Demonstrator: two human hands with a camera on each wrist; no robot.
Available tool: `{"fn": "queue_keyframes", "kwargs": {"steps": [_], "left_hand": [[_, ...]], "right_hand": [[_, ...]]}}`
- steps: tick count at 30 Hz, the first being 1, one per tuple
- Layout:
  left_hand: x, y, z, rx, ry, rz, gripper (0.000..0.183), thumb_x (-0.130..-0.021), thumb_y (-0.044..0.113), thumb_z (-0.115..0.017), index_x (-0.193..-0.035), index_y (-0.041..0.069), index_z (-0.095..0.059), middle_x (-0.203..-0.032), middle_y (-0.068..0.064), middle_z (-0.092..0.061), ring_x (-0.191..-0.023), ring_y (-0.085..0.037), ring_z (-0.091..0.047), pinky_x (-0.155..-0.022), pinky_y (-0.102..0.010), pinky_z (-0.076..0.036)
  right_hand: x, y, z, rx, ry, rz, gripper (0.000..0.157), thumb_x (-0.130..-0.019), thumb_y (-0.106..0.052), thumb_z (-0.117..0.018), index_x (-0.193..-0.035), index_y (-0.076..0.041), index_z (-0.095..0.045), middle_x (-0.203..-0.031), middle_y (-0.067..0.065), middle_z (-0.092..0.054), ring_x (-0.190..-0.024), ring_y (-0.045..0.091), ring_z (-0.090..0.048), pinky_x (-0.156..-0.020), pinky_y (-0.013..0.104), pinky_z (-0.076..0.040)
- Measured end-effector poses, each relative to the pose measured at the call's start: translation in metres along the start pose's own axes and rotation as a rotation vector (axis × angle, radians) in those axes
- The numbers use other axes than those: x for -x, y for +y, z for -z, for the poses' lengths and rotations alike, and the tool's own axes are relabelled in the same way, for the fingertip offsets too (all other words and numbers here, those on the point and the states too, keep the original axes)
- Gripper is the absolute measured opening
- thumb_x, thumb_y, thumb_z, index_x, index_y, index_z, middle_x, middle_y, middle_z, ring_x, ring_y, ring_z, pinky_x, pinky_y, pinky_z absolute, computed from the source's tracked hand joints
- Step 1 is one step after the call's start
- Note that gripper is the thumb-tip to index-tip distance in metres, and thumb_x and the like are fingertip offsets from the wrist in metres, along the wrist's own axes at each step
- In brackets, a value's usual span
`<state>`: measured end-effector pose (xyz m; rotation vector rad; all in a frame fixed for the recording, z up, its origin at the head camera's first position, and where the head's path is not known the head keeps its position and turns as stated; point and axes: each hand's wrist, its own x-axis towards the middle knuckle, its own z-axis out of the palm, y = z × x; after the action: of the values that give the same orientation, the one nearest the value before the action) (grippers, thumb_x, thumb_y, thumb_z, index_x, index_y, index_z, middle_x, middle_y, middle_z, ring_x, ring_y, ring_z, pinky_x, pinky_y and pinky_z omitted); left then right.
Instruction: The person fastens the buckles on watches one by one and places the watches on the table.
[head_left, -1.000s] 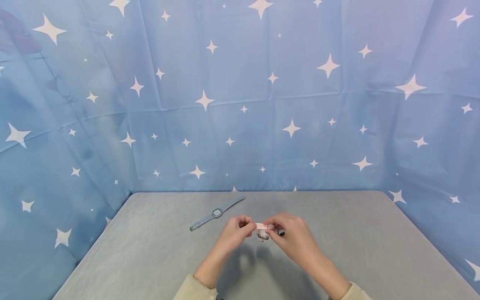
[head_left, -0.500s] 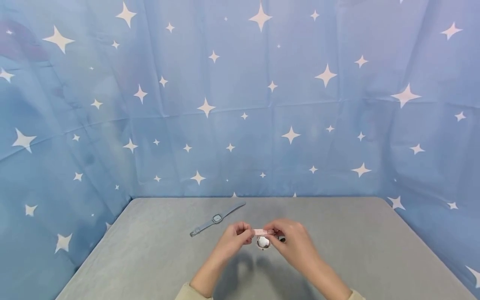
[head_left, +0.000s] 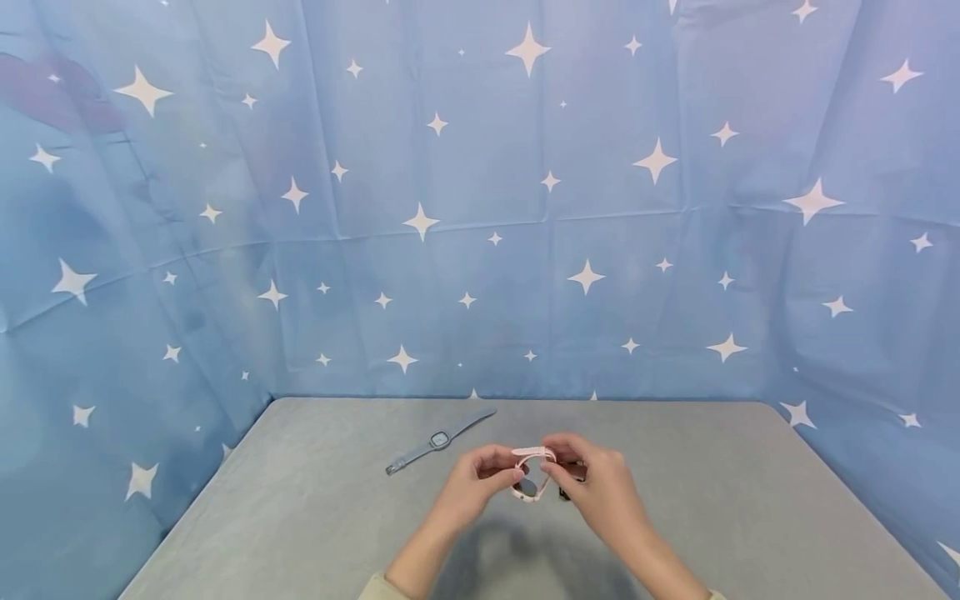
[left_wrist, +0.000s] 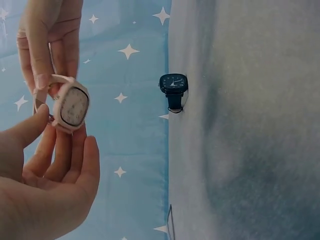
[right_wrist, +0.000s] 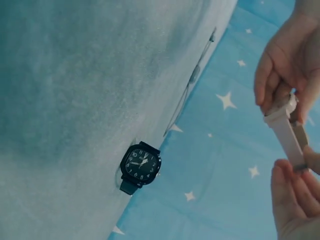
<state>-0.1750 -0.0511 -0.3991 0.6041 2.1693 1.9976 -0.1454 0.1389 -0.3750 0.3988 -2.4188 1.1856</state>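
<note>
A pale pink wristwatch [left_wrist: 75,106] is held up above the table, its strap bent round into a loop. My left hand [head_left: 472,483] pinches the watch from the left, thumb and fingers near the case. From the other side my right hand [head_left: 600,483] pinches the strap [head_left: 534,452]. In the left wrist view the white dial faces the camera. The right wrist view shows the strap's flat side between the left hand [right_wrist: 290,65] and right hand [right_wrist: 295,200]. I cannot tell whether the buckle is fastened.
A blue-grey wristwatch [head_left: 439,440] lies stretched out on the grey table [head_left: 322,517], left of the hands. Behind the right hand is a black wristwatch [right_wrist: 141,162], mostly hidden in the head view. A blue star-patterned cloth [head_left: 480,167] encloses the table's back and sides.
The strap, earlier stretched straight between the hands, now curves in a loop with the case hanging below. The right hand has turned slightly, and more of the black watch shows.
</note>
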Motion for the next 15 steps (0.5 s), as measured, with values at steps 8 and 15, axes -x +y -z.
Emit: {"fn": "queue_keyframes", "kwargs": {"steps": [8,15], "left_hand": [[-0.0023,0.0010,-0.0054,-0.002,0.095,-0.041,0.025,-0.091,0.008,-0.071,-0.108,-0.009,-0.064,-0.105,-0.029,-0.071,-0.084,-0.003,-0.068,-0.076,-0.018,-0.054],[-0.0024,0.0043,-0.0080,-0.020,0.119,-0.038,0.021,-0.089,0.009,-0.074,-0.102,-0.006,-0.066,-0.103,-0.026,-0.072,-0.081,-0.006,-0.066,-0.072,-0.019,-0.053]], "right_hand": [[0.0024,0.0024,0.0011,0.094,0.008,0.003,0.028,-0.086,-0.005,-0.075,-0.113,-0.013,-0.071,-0.096,0.005,-0.079,-0.080,0.016,-0.076,-0.063,0.016,-0.056],[-0.0001,0.0079,0.0012,0.082,0.029,0.142,0.027,-0.084,-0.003,-0.076,-0.108,-0.017,-0.075,-0.099,-0.004,-0.075,-0.084,0.009,-0.072,-0.069,0.016,-0.057]]}}
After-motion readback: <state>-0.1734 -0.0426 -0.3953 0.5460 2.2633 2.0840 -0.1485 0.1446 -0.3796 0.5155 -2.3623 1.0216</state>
